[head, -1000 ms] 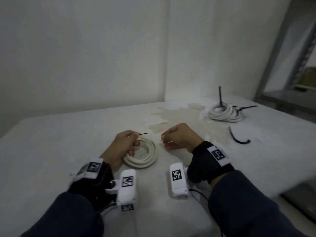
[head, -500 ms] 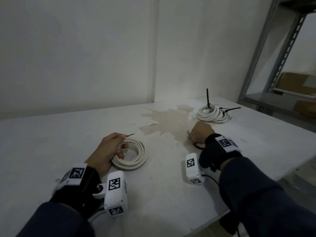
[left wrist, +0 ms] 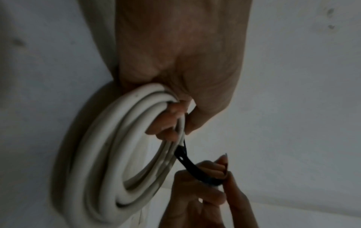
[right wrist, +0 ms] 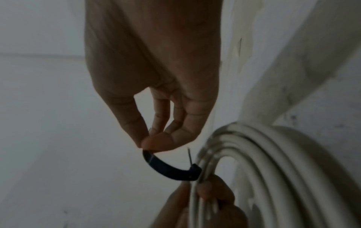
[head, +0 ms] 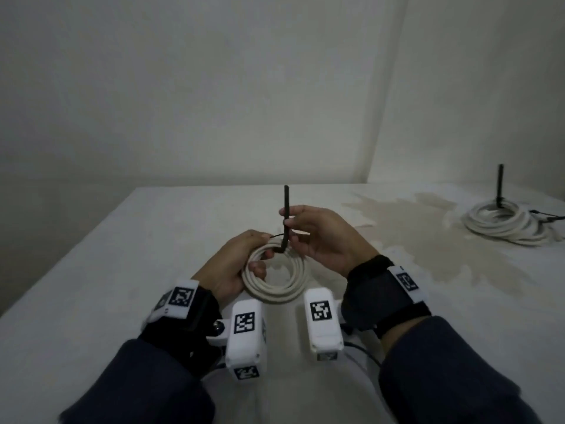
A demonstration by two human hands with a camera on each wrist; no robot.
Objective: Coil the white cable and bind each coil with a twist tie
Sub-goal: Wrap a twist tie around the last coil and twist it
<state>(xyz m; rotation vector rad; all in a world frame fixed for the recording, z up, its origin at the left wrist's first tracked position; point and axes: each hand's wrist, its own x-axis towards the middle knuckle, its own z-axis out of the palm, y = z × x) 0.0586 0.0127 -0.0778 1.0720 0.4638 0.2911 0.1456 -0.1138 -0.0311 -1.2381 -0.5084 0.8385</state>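
Observation:
A white cable coil [head: 276, 278] lies near the table's front, and my left hand [head: 241, 264] grips its far left side, fingers curled round the strands [left wrist: 171, 121]. My right hand [head: 318, 237] pinches a black twist tie [head: 286, 218] between thumb and fingertips. The tie stands upright, and its lower end bends against the coil's top. In the right wrist view the tie [right wrist: 170, 168] curves from my fingertips to the coil [right wrist: 254, 162] beside the left fingers. The left wrist view shows the tie [left wrist: 187, 160] reaching the coil [left wrist: 109, 162] just below my left fingers.
A second white coil [head: 507, 224] with black ties sticking out, one upright, lies at the far right of the white table [head: 122, 270]. A brownish stain [head: 428, 228] spreads over the tabletop between the two coils. Bare walls stand behind.
My right hand reached out to the right, took a black tie from the table and brought it back to the coil. My left hand kept hold of the coil.

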